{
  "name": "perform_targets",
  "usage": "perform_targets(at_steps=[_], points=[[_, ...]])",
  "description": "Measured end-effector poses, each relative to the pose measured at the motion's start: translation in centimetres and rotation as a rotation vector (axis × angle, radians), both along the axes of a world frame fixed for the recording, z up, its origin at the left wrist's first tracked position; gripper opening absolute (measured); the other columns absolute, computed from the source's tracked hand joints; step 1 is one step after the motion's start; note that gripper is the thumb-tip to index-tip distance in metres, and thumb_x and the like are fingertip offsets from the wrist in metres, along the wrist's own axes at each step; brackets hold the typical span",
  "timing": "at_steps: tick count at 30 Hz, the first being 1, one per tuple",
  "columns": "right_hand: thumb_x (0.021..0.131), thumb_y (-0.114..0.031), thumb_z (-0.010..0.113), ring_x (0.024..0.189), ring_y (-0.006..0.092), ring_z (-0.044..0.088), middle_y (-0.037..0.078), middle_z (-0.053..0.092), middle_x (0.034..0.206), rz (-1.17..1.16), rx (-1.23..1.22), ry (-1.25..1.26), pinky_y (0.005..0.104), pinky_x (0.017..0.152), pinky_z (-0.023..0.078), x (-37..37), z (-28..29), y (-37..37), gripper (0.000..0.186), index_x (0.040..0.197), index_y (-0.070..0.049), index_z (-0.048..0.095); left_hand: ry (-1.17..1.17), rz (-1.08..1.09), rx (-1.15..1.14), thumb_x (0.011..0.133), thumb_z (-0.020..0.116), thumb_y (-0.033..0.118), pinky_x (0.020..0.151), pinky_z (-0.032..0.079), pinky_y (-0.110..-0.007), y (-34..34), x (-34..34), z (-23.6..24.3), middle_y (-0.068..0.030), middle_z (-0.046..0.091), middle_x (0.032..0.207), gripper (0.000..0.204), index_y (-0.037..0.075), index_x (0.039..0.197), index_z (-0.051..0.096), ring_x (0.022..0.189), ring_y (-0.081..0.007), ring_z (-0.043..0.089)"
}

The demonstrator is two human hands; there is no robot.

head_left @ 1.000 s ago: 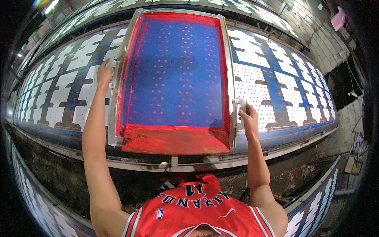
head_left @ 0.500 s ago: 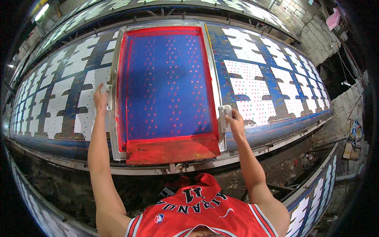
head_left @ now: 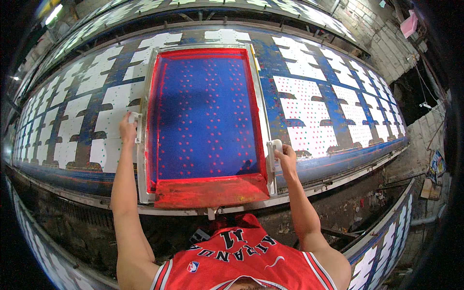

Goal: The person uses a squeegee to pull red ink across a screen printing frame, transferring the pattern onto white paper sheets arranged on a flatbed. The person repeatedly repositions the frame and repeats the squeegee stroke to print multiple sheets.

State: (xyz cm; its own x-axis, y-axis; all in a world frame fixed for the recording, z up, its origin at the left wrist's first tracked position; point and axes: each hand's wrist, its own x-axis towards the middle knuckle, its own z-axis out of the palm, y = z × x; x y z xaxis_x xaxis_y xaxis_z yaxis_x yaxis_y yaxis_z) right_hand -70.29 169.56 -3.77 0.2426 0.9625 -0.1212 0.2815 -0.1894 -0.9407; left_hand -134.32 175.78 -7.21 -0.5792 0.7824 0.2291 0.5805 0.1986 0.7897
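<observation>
A screen-printing frame (head_left: 208, 111) lies in front of me over the long table, with blue mesh, rows of red dots and a red border. Red ink coats the strip along its near edge. My left hand (head_left: 128, 129) is closed round the pale handle on the frame's left side. On the opposite side, my right hand (head_left: 287, 158) grips a white handle (head_left: 276, 146). White cut fabric pieces (head_left: 304, 116) lie to the right of the frame, printed with red and green dots. What lies beneath the mesh is hidden.
The blue-stained printing table (head_left: 338, 149) runs far to both sides, with rows of white pieces (head_left: 70, 118) on it. Behind stands another long table (head_left: 169, 12) of pieces. A further table (head_left: 382, 256) is at lower right. A pink cloth (head_left: 408, 24) hangs at upper right.
The frame has come nearer to me, both hands moving with it on the handles. White pieces beyond its far edge are now uncovered.
</observation>
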Motion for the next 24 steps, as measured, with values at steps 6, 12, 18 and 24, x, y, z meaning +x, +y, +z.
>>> perform_targets(at_steps=[6,12,18,24], points=[[0.087,-0.013,0.074,0.088,0.0185,0.066,0.013,0.069,0.103,0.018,-0.068,-0.016,0.0330,0.076,0.054,1.8,0.7,0.3,0.044,0.122,0.009,0.060,-0.042,0.035,-0.109,0.079,0.069,0.001,0.104,0.046,-0.039,1.0,1.1,-1.2,-0.0210,0.068,0.130,0.059,0.004,0.138,0.063,0.121,-0.0338,0.065],[0.087,-0.016,0.075,0.087,0.0192,0.067,0.014,0.070,0.102,0.118,-0.085,-0.043,0.0342,0.080,0.054,3.1,0.9,0.9,0.046,0.122,0.009,0.060,0.041,0.053,-0.148,0.082,0.070,0.006,0.107,0.046,-0.041,0.6,2.4,-0.7,-0.0215,0.066,0.133,0.057,0.003,0.138,0.062,0.122,-0.0367,0.064],[0.089,-0.019,0.073,0.084,0.0199,0.070,0.016,0.073,0.098,0.185,-0.125,-0.214,0.0350,0.078,0.055,4.4,1.0,1.5,0.041,0.117,0.009,0.063,0.027,0.032,-0.238,0.081,0.071,0.003,0.108,0.044,-0.041,0.6,3.0,-0.2,-0.0213,0.065,0.136,0.059,0.004,0.139,0.061,0.126,-0.0357,0.062],[0.091,-0.014,0.069,0.082,0.0215,0.072,0.016,0.073,0.093,0.192,-0.070,-0.301,0.0364,0.075,0.056,4.2,0.1,1.9,0.032,0.114,0.008,0.064,-0.011,0.048,-0.201,0.081,0.070,0.001,0.109,0.044,-0.039,0.9,2.7,-1.4,-0.0206,0.065,0.136,0.058,0.005,0.139,0.061,0.127,-0.0354,0.061]])
